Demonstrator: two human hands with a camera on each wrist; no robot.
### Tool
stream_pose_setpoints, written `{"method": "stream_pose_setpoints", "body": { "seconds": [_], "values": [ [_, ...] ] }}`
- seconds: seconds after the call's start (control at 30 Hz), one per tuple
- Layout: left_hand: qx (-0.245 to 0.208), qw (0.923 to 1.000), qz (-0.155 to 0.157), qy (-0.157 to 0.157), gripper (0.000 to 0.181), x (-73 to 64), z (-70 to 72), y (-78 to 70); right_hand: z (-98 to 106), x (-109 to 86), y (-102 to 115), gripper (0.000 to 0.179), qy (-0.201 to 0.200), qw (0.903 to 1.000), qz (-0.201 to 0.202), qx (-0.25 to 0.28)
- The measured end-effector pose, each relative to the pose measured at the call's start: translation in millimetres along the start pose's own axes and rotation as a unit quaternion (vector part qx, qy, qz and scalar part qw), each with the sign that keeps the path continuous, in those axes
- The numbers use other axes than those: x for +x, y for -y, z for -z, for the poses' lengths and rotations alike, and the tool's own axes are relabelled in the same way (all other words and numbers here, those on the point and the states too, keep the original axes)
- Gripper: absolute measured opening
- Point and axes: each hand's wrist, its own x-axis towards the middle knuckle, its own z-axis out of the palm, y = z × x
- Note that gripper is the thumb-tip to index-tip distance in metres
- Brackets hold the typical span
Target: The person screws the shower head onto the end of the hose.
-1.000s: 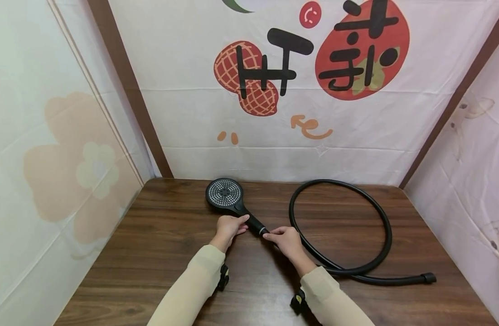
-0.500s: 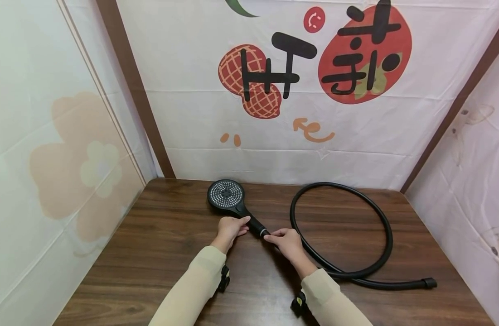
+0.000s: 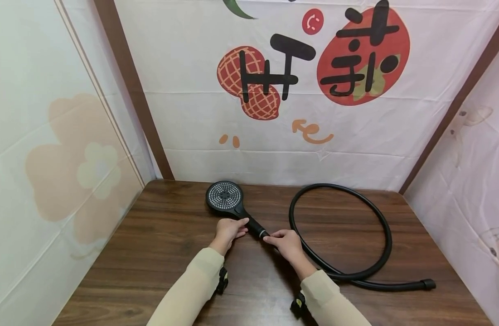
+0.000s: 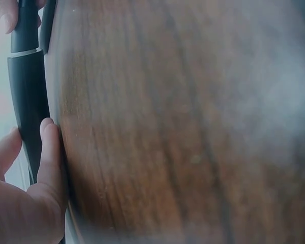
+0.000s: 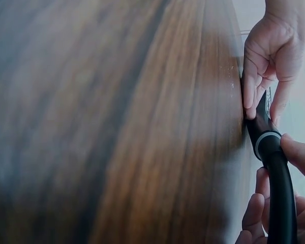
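A black shower head point(image 3: 224, 197) lies on the wooden table, its round spray face with pale nozzles turned up. My left hand point(image 3: 230, 232) pinches its handle point(image 4: 28, 94) between thumb and fingers. Just past the light ring at the handle's lower end, my right hand point(image 3: 288, 244) pinches the black shower hose point(image 5: 280, 198). Handle and hose meet in line there; how far they are joined, I cannot tell. From the right hand the hose runs into one big loop on the right side of the table.
The hose's other end fitting point(image 3: 428, 284) lies near the right edge of the wooden table point(image 3: 171, 253). A printed white cloth point(image 3: 184, 104) hangs behind the table, with more cloth at both sides.
The head view has shifted slightly. Both hands keep their hold on the handle and the hose, with no clear movement of either.
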Motion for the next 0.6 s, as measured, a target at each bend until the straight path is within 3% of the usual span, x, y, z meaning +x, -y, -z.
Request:
{"method": "stream_pose_setpoints", "body": {
  "seconds": [0.6],
  "values": [
    [-0.009, 0.9999, 0.004, 0.004, 0.032, -3.6, 1.3, -3.3, 4.2, -3.1, 6.0, 0.028, 0.005, 0.9998, 0.007, -0.018]
  ]
}}
